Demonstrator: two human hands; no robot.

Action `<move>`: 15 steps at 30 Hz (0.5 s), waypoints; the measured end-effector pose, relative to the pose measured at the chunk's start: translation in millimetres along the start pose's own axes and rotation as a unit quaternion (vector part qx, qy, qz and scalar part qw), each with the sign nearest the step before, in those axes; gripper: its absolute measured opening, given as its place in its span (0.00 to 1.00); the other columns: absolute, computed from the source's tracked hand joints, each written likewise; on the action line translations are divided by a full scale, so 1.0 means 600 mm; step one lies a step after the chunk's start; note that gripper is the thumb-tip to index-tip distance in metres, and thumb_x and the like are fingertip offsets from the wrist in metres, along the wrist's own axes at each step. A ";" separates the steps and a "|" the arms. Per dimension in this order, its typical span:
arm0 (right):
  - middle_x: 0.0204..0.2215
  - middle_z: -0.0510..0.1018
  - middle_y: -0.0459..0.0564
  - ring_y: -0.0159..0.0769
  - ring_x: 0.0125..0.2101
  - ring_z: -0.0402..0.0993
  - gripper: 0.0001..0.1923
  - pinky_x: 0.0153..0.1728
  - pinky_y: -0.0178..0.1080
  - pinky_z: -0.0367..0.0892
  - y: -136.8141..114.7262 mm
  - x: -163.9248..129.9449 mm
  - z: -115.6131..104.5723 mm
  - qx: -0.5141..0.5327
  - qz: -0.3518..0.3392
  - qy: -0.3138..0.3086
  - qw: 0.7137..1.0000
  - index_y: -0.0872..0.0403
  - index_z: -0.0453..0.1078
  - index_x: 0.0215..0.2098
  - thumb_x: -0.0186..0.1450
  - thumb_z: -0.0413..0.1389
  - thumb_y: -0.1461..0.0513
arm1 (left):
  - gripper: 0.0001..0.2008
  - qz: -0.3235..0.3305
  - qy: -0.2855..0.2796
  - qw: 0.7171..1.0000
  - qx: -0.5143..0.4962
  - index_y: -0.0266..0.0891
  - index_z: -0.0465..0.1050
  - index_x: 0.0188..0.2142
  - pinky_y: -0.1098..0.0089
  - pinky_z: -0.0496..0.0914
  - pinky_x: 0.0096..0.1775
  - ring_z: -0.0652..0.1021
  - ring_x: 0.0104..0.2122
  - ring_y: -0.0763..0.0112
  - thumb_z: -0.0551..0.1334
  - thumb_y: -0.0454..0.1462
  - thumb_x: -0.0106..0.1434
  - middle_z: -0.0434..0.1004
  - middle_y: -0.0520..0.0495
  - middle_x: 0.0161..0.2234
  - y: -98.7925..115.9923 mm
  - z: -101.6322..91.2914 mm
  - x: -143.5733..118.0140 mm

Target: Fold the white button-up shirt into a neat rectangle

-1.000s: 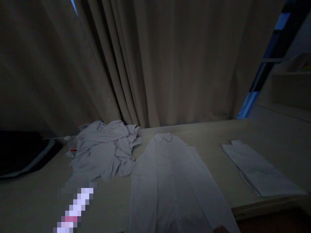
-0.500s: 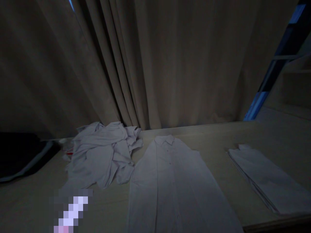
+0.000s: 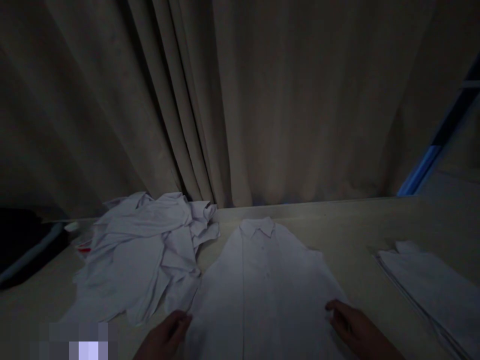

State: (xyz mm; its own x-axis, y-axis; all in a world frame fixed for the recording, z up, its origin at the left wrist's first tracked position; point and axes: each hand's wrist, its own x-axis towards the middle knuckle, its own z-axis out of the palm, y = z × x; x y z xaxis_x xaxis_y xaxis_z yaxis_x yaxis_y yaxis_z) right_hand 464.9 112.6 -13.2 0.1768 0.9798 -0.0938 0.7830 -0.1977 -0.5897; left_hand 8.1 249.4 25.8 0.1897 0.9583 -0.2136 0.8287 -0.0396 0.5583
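While both hands come in from the bottom edge, a white button-up shirt (image 3: 258, 295) is lying flat between them, front side up. Left hand (image 3: 165, 332) is right at the shirt's left side, fingers curled in toward the thumb, tips just about on the edge of the fabric. Can't honestly tell if they're pinching any cloth, it's pretty dark down there. Right hand (image 3: 356, 327) is over at the opposite edge, fingers bent and pointing in toward the shirt, tips overlapping the side of it from this angle. Same deal, can't say whether that's a grip or just hovering/touching.

Bottom left corner has a pixelated patch (image 3: 88, 350), so no clue what's under that. Off to the right, well apart from the shirt, is some folded white clothing (image 3: 431, 285) in layers. On the left there's a crumpled pile of white clothes (image 3: 138, 255) right up beside the shirt, with something red-striped (image 3: 84, 248) poking out behind it, and a black item with a grey band (image 3: 22, 245) past that. Shirt collar (image 3: 257, 226) points to the back of the pale tabletop (image 3: 360, 235), and beige-brown curtains (image 3: 300, 100) hang behind everything.
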 end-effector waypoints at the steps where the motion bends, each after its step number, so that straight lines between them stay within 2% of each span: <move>1: 0.34 0.77 0.52 0.38 0.34 0.73 0.18 0.38 0.38 0.66 -0.004 0.042 -0.013 0.010 -0.014 0.008 1.000 0.51 0.67 0.45 0.63 0.43 0.55 | 0.19 0.022 0.014 1.000 -0.014 0.45 0.70 0.32 0.70 0.70 0.35 0.77 0.33 0.66 0.46 0.51 0.61 0.78 0.53 0.30 0.013 -0.006 0.041; 4: 0.28 0.74 0.48 0.36 0.29 0.71 0.16 0.32 0.36 0.65 -0.014 0.171 -0.045 0.027 -0.044 0.034 0.998 0.53 0.65 0.43 0.61 0.45 0.55 | 0.18 0.053 0.040 0.998 0.020 0.43 0.69 0.31 0.70 0.67 0.36 0.77 0.33 0.67 0.46 0.49 0.61 0.78 0.51 0.30 0.053 -0.021 0.157; 8: 0.30 0.75 0.49 0.35 0.31 0.71 0.15 0.34 0.36 0.65 -0.018 0.330 -0.058 0.019 -0.051 0.074 0.996 0.54 0.64 0.43 0.62 0.45 0.55 | 0.17 0.083 0.051 0.993 0.070 0.40 0.70 0.32 0.68 0.65 0.39 0.77 0.35 0.65 0.48 0.46 0.61 0.78 0.45 0.33 0.092 -0.017 0.295; 11: 0.35 0.76 0.53 0.36 0.33 0.73 0.18 0.37 0.37 0.65 -0.016 0.423 -0.042 -0.005 -0.034 0.083 0.996 0.57 0.64 0.46 0.62 0.46 0.56 | 0.16 0.083 0.056 0.993 0.064 0.40 0.71 0.33 0.68 0.65 0.39 0.77 0.37 0.64 0.49 0.46 0.61 0.79 0.44 0.35 0.107 0.007 0.381; 15: 0.44 0.74 0.60 0.40 0.42 0.72 0.22 0.43 0.39 0.64 -0.005 0.507 -0.004 -0.040 -0.021 0.071 0.996 0.59 0.64 0.51 0.62 0.50 0.57 | 0.16 0.089 0.044 0.994 0.038 0.39 0.71 0.35 0.68 0.66 0.39 0.77 0.38 0.64 0.50 0.46 0.61 0.79 0.43 0.37 0.118 0.046 0.461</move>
State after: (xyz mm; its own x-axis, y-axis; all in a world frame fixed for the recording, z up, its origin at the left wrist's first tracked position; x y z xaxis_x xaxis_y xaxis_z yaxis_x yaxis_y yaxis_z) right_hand 517.7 411.2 -38.3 0.2208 0.9742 0.0476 0.8360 -0.1639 -0.5237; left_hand 133.6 503.7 -15.7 0.2920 0.9554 -0.0438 0.8248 -0.2284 0.5173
